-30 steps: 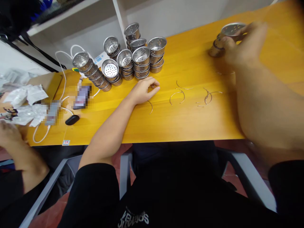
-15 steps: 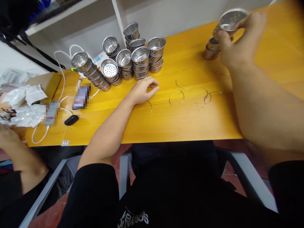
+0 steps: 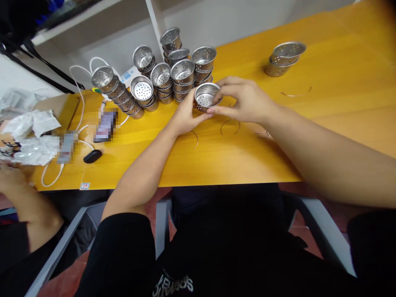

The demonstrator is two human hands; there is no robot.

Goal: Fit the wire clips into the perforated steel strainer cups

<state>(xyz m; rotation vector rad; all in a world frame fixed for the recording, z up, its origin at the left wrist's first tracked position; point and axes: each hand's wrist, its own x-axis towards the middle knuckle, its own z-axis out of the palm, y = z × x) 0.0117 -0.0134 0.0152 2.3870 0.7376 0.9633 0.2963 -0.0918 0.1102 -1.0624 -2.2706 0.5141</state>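
Note:
Both hands are on a perforated metal cup (image 3: pixel 205 99), held low over the table with its mouth tilted up toward me. My left hand (image 3: pixel 186 113) is closed round its left side, thumb in front and the other fingers mostly hidden behind it. My right hand (image 3: pixel 243 99) pinches its right rim, fingers partly inside and thumb at the front. Just below the hands lie thin bent wires (image 3: pixel 230 123), and another curved wire (image 3: pixel 194 139) lies by my left wrist. Close behind my left hand stand stacks of similar perforated cups (image 3: pixel 182 74).
A short stack of perforated cups (image 3: pixel 281 68) stands at the far right, with a bent wire (image 3: pixel 296 93) in front. To the left are a phone (image 3: pixel 106 126), white cables, a black oval case (image 3: pixel 93 156) and plastic bags (image 3: pixel 37 150). Another person's arm (image 3: pixel 27 202) rests at the left edge.
My right hand has brought a perforated cup from the far-right stack leftward to my left hand. My left hand, earlier resting with nothing in it, has closed on the cup. The right stack is shorter.

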